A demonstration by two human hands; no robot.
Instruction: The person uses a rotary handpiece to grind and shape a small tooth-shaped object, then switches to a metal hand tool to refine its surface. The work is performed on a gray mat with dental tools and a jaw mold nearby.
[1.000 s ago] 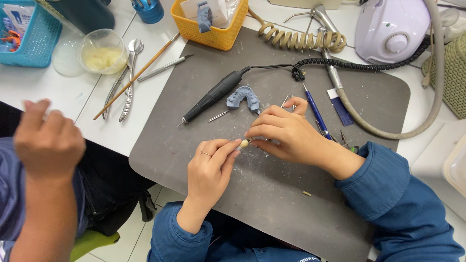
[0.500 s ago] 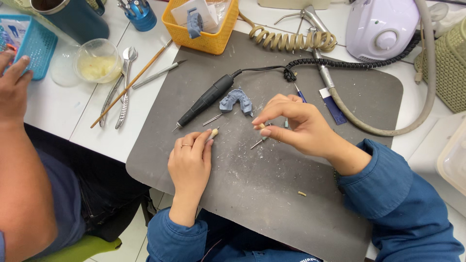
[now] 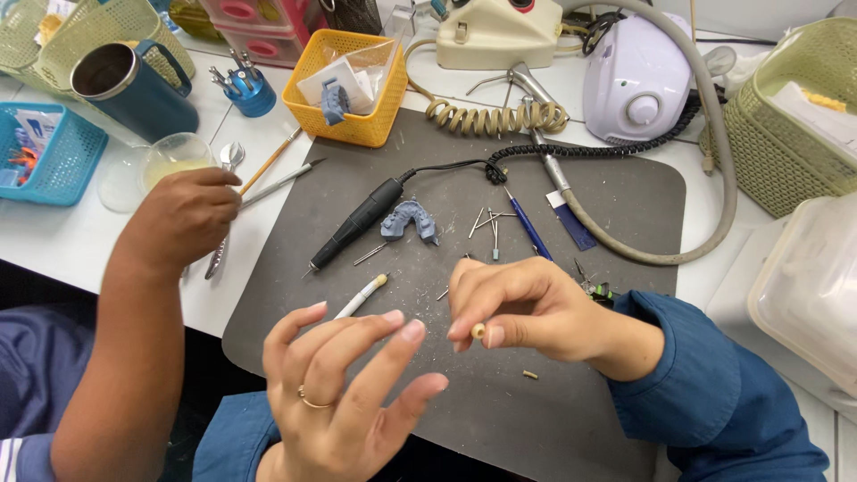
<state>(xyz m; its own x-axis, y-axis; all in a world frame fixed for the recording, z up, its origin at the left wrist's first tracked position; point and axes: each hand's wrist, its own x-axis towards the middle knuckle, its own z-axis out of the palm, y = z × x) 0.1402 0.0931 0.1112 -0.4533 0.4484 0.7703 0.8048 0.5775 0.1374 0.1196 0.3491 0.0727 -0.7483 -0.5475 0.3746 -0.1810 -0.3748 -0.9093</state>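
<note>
From the head view, my right hand pinches a small tan bead-like piece between thumb and forefinger above the grey mat on the bench, so I judge I am inspecting or readying this piece, and the next move calls for a steady pinch and a careful carry. My left hand hovers empty just beside it, fingers spread, palm turned toward me, ring showing. A co-worker's hand rests at the mat's left edge, near the white-handled tool and black handpiece.
</note>
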